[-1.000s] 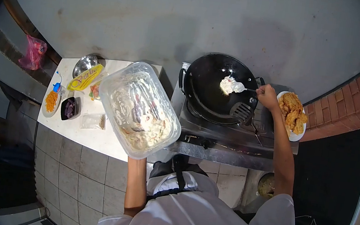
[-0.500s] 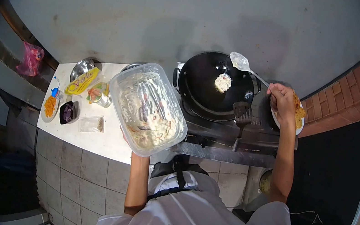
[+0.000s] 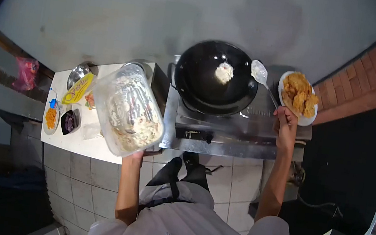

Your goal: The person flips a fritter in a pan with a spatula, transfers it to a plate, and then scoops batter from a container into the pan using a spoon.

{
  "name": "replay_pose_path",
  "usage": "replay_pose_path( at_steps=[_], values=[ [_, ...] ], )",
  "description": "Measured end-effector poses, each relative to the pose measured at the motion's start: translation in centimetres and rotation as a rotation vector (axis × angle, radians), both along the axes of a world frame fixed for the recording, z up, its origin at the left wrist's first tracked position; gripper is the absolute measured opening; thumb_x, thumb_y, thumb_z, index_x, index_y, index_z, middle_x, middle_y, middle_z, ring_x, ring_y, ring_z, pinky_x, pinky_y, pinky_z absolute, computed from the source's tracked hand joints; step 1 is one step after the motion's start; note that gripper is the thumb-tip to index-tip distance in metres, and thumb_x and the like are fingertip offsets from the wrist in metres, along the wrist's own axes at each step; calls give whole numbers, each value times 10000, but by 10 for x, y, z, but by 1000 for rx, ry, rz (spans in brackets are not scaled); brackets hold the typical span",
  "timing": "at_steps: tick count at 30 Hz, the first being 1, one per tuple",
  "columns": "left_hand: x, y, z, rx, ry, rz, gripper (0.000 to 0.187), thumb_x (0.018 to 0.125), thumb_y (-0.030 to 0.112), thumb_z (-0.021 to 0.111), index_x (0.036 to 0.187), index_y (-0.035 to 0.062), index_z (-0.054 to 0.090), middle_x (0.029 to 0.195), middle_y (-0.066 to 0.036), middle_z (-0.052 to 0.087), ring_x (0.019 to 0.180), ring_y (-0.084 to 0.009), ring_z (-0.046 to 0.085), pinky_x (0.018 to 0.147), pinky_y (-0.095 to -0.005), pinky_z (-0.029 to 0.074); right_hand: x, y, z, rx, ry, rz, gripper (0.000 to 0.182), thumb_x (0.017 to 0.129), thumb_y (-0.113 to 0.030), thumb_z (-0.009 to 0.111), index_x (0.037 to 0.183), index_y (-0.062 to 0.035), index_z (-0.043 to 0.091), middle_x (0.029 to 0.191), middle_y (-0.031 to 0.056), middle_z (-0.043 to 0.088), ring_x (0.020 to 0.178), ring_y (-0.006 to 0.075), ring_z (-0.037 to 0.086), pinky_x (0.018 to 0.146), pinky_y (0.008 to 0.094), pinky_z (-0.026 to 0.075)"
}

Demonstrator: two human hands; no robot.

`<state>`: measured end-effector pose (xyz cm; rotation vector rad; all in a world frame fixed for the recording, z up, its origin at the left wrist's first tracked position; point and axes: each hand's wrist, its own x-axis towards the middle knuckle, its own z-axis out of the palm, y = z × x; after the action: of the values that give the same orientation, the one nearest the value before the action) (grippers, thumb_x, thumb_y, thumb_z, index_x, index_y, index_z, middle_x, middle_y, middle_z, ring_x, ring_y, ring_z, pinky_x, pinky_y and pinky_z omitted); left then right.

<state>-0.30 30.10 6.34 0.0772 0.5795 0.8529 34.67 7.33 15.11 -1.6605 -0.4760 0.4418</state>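
A clear plastic tub (image 3: 131, 114) smeared with pale, lumpy batter is held up by my left hand (image 3: 133, 156), whose fingers are mostly hidden beneath it. My right hand (image 3: 286, 119) is closed around the handle of a metal spoon (image 3: 259, 73), its bowl coated with batter and near the right rim of a black wok (image 3: 201, 90). One pale lump of batter (image 3: 224, 73) lies inside the wok. Just beyond my right hand is a white oval plate (image 3: 310, 121) with golden fried pieces (image 3: 299, 92).
On the white table (image 3: 97, 150) at left are a metal bowl (image 3: 78, 75), a yellow packet (image 3: 78, 88), a dark bowl of purple pieces (image 3: 69, 121) and a plate of orange shreds (image 3: 51, 118). A brick ledge (image 3: 361, 84) runs along the right.
The tub and my left hand have shifted left and the spoon is lower, near the wok's right rim. The fried pieces show more fully. The slotted turner seen earlier is no longer visible.
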Motion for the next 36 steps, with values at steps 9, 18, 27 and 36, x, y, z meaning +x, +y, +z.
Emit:
replay_pose_path(
  at_steps=[9, 18, 27, 36],
  values=[
    [12, 18, -20, -12, 68, -266, 696, 938, 583, 386, 1445, 110, 324, 1413, -131, 428, 1238, -342, 468, 1023, -543, 416, -119, -14, 33, 186, 134, -114, 265, 970, -220, 575, 788, -26, 579, 529, -79, 338, 445, 16, 250, 422, 226, 177],
    [18, 5, -20, 46, 63, -328, 686, 943, 574, 383, 1445, 110, 326, 1412, -129, 430, 1236, -338, 470, 1023, -537, 417, -170, -1, 68, 159, 38, -15, 259, 960, -185, 588, 778, -1, 608, 555, -61, 424, 475, 13, 312, 451, 217, 223],
    [15, -32, -11, 129, 62, -211, 675, 948, 565, 380, 1444, 110, 327, 1411, -127, 432, 1235, -334, 472, 1024, -530, 419, -204, 20, 98, -155, -269, 314, 61, 863, 43, 564, 816, 47, 601, 633, 55, 543, 556, 49, 454, 491, 240, 360],
    [-7, -116, -20, 181, 110, -67, 665, 954, 556, 377, 1444, 110, 328, 1410, -125, 434, 1234, -330, 473, 1024, -523, 421, -226, -40, 80, -245, -198, 419, 93, 890, -6, 601, 803, 21, 584, 581, -19, 445, 546, 26, 346, 467, 244, 265]
  ],
)
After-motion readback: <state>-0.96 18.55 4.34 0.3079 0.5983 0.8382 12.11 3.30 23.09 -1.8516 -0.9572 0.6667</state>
